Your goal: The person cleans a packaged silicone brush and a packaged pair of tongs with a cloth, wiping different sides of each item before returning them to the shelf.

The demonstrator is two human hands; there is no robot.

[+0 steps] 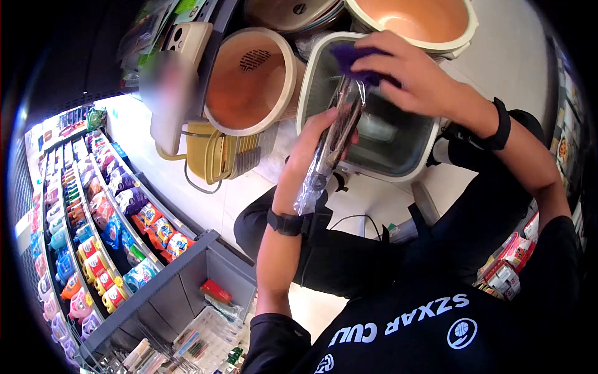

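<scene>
My left hand is wrapped round a long, slim packet in clear plastic, with dark, stick-like contents I cannot make out exactly. The packet is tilted, its lower end hanging by my left wrist. At its upper end, my right hand pinches a bunched purple cloth, which is against or very close to the packet. Both hands are above a deep grey-green tub with a pale rim. My right fingers partly cover the cloth.
A round basin with an orange-brown inside stands left of the tub, another orange basin behind it. Yellow plastic baskets are below. Shelves of detergent bottles and bags line the left; a grey bin holds small packaged goods.
</scene>
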